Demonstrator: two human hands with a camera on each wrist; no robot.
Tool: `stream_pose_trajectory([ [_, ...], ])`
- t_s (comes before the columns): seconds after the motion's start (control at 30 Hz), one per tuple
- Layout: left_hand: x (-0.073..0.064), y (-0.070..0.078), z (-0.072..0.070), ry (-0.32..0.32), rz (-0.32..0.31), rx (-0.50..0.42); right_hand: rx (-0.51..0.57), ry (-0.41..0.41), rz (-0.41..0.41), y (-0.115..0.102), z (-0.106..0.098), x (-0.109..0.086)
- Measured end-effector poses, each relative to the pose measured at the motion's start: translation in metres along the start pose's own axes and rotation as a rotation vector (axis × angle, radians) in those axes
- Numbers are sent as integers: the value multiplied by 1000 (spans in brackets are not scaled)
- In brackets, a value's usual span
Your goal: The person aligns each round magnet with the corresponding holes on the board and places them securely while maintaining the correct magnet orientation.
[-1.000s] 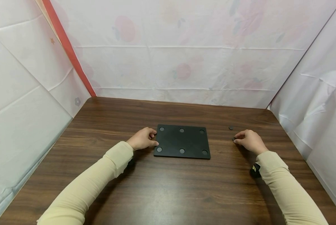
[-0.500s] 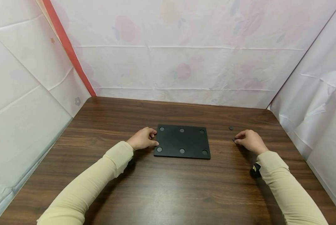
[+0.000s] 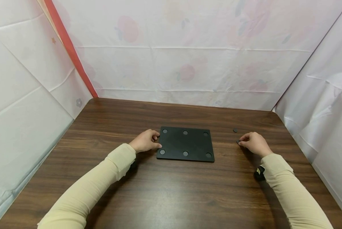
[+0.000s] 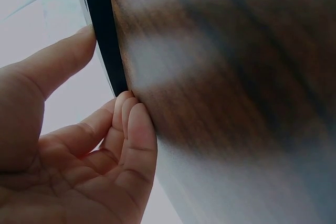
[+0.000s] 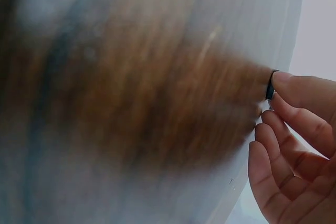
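A flat black board (image 3: 185,143) with several round spots near its long edges lies mid-table. The left and middle spots look lighter grey than the two at the right end; whether they are recesses or set-in discs I cannot tell. My left hand (image 3: 146,141) holds the board's left edge, thumb on the rim and the other fingers curled beside it on the table. To the right of the board, my right hand (image 3: 254,143) pinches a small dark disc (image 5: 271,85) between thumb and index finger, down by the tabletop. Another dark disc (image 3: 235,130) lies just beyond that hand.
The brown wood-grain table (image 3: 171,194) reaches back to a pale patterned curtain (image 3: 171,70). White cloth hangs at both sides, with a red strip (image 3: 71,51) at the back left. A dark wrist device (image 3: 259,173) is worn on the right arm.
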State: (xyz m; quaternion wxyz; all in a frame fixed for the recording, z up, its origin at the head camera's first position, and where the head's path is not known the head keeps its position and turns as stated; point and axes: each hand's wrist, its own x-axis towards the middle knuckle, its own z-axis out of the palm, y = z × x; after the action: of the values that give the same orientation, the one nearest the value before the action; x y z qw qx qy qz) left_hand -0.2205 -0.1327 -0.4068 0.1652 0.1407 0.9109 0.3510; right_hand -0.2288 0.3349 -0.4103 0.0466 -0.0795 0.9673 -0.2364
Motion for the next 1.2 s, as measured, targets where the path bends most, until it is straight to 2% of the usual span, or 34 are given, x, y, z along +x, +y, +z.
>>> stream_pose_trajectory([
  [0.43, 1, -2, 1, -1, -4, -18, 27, 6, -23, -12, -3, 3],
  [0.7, 1, -1, 1, 0, -5, -11, 50, 23, -62, -30, -5, 8],
  [1.2, 1, -2, 1, -5, 2, -20, 67, 36, -124, -63, 7, 27],
])
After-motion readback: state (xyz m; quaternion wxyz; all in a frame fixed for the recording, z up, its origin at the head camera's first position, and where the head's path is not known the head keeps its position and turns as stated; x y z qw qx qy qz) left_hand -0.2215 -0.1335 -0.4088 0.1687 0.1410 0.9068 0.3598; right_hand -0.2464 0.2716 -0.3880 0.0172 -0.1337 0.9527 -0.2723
